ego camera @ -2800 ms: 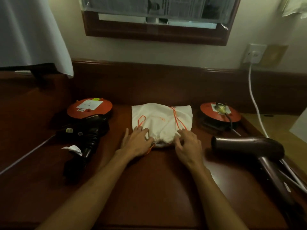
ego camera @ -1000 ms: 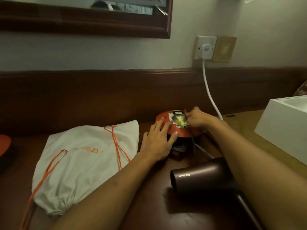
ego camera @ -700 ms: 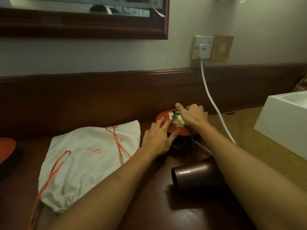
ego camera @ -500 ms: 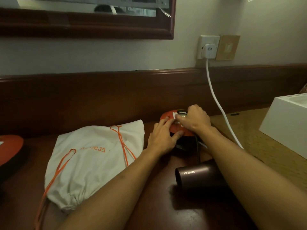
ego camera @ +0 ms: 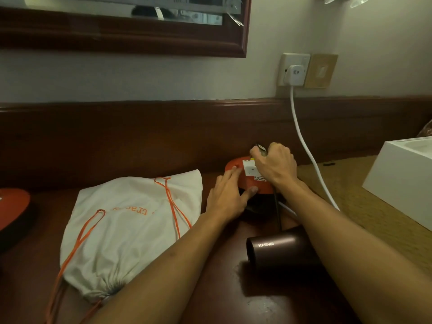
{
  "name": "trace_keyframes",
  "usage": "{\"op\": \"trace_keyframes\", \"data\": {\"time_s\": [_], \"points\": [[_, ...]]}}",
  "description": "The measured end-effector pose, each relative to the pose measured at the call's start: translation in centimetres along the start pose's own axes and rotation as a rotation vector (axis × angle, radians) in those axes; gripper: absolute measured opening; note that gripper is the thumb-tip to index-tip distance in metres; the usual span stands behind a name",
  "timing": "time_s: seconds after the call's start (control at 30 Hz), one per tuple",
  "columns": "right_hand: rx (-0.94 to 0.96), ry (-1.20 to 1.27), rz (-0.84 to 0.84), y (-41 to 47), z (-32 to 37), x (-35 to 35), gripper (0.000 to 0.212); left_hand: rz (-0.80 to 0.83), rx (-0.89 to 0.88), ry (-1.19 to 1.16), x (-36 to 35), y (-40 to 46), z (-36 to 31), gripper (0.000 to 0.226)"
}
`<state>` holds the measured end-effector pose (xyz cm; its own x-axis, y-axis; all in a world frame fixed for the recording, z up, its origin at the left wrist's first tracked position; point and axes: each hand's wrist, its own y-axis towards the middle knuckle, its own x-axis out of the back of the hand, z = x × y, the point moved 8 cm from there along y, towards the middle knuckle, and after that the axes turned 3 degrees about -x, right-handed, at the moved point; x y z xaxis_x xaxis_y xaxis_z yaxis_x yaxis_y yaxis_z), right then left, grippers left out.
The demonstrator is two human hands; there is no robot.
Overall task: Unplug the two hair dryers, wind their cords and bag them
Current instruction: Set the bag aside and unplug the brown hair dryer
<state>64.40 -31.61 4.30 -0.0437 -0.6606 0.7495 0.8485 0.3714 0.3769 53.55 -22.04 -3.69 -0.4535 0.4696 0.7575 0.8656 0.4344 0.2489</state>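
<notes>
A dark brown hair dryer (ego camera: 278,247) lies on the wooden counter, its nozzle facing me. Its black cord (ego camera: 277,211) runs up to my right hand (ego camera: 274,168), which is closed on the dryer's black plug (ego camera: 260,147), held just above the orange extension reel (ego camera: 245,181). My left hand (ego camera: 228,195) lies flat with its fingers pressed on the reel's near left edge. A white drawstring bag (ego camera: 131,228) with orange cords lies flat to the left. The second dryer is out of view.
A second orange reel (ego camera: 12,206) shows at the left edge. A white cable (ego camera: 304,146) runs from a wall plug (ego camera: 295,74) down towards the reel. A white box (ego camera: 402,181) stands at the right. A mirror frame (ego camera: 126,40) hangs above.
My right hand has closed on the black plug and lifted it up off the reel's socket. My left hand stays pressed on the reel.
</notes>
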Motion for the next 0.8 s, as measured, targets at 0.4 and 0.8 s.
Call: {"op": "trace_keyframes", "data": {"time_s": [0.4, 0.8], "points": [[0.297, 0.121, 0.560, -5.8, 5.4, 4.4, 0.044, -0.133, 0.232, -0.739, 6.2, -3.9, 1.5, 0.036], [0.328, -0.285, 0.666, -14.7, 7.6, -2.9, 0.054, -0.268, 0.130, -0.386, 7.7, -19.0, 2.6, 0.022]]}}
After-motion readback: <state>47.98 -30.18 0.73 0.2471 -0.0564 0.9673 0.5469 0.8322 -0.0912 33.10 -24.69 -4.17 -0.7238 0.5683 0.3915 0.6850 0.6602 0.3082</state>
